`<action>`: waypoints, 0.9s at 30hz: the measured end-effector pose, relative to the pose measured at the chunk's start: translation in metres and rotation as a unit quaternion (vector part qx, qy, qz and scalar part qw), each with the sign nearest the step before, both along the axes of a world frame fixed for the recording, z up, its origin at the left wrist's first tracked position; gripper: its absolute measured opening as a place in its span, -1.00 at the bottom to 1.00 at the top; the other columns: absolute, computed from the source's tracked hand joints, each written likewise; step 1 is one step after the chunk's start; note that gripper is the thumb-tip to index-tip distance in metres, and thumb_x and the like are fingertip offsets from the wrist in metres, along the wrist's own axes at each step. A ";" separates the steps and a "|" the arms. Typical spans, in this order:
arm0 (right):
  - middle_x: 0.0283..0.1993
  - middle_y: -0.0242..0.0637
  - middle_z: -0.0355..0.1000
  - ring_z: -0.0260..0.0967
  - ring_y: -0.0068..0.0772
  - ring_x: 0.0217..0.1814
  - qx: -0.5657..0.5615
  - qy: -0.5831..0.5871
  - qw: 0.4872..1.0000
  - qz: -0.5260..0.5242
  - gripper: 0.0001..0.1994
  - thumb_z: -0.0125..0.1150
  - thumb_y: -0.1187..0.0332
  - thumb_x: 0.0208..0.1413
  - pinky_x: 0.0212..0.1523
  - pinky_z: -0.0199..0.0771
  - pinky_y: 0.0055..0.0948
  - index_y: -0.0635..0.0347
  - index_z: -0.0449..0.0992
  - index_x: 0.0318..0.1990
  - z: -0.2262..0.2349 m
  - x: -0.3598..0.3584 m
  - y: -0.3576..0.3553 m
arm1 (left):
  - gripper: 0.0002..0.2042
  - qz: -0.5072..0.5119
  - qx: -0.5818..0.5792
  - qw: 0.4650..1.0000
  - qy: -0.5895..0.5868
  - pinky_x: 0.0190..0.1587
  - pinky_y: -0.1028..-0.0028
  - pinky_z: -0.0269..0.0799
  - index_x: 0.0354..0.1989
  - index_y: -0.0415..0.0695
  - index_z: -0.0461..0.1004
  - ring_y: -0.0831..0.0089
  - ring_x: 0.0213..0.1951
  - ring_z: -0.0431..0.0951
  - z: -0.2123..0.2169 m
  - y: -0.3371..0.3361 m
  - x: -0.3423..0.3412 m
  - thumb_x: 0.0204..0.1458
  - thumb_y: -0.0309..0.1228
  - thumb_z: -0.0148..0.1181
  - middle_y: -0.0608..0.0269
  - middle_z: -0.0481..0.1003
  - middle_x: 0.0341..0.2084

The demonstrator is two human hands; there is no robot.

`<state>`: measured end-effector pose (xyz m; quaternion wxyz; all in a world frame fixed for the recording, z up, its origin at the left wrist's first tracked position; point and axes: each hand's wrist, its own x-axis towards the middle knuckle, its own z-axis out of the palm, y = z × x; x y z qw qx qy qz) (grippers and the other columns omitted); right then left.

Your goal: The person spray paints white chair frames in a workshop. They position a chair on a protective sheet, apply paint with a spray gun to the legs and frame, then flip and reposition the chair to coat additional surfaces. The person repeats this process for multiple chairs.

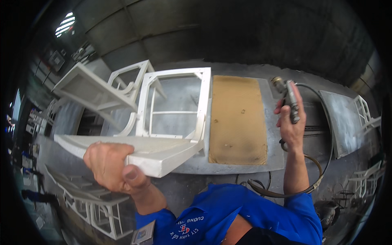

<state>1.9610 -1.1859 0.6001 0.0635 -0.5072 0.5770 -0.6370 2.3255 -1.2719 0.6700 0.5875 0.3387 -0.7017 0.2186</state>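
A white chair frame (205,96) with an open seat stands on a grey board (192,166) in front of me. My left hand (108,165) is closed around its thick, curved back rail (167,153), the thumb pressed near the rail's end. On the right, my right hand (294,128) holds a metal spray gun (291,102) upright, with its round brass-coloured head (279,83) toward the far side. The gun is apart from the chair, just past the right edge of a brown cardboard sheet (239,122). Whether a finger rests on the trigger cannot be made out.
A dark hose (330,134) loops from the gun around my right forearm. More white chairs stand at the left (96,87), the lower left (102,212) and the right (362,179). Another grey board (339,118) lies at the right. A dark panelled wall (245,36) rises beyond.
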 end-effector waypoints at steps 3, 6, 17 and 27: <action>-0.24 -0.30 0.49 0.45 -0.47 -0.26 0.051 0.077 0.994 0.050 -0.36 0.32 0.17 0.31 -0.22 0.53 -0.36 0.07 0.28 0.48 -0.050 0.041 -0.017 | -0.37 -0.004 -0.001 1.000 0.003 -0.20 0.27 0.28 -0.64 -0.14 0.45 0.23 -0.54 0.35 0.000 0.000 -0.001 0.32 0.09 -0.23 0.19 0.38 -0.70; -0.23 -0.16 0.50 0.48 -0.23 -0.25 0.060 0.140 0.985 0.078 -0.37 0.35 0.23 0.26 -0.15 0.55 -0.25 0.03 0.31 0.46 -0.083 0.070 -0.037 | -0.37 -0.001 0.005 1.000 -0.003 -0.20 0.27 0.28 -0.63 -0.13 0.46 0.25 -0.53 0.36 0.001 0.001 0.000 0.31 0.10 -0.23 0.21 0.38 -0.70; -0.18 -0.09 0.50 0.51 -0.01 -0.20 0.133 0.147 0.969 0.146 -0.38 0.30 0.13 0.28 -0.15 0.57 -0.09 -0.23 0.27 0.47 -0.139 0.131 -0.118 | -0.33 0.015 0.011 0.999 -0.046 -0.21 0.23 0.31 -0.62 -0.10 0.44 0.27 -0.53 0.35 0.001 0.012 0.008 0.39 0.05 -0.41 0.24 0.37 -0.68; -0.17 -0.06 0.53 0.53 0.05 -0.10 0.071 0.086 0.971 0.212 -0.39 0.28 0.12 0.30 -0.07 0.55 -0.09 -0.21 0.27 0.48 -0.137 0.162 -0.144 | -0.37 0.016 0.010 0.999 -0.041 -0.19 0.21 0.31 -0.58 -0.09 0.43 0.28 -0.52 0.36 -0.002 0.016 0.013 0.38 0.02 -0.41 0.24 0.37 -0.68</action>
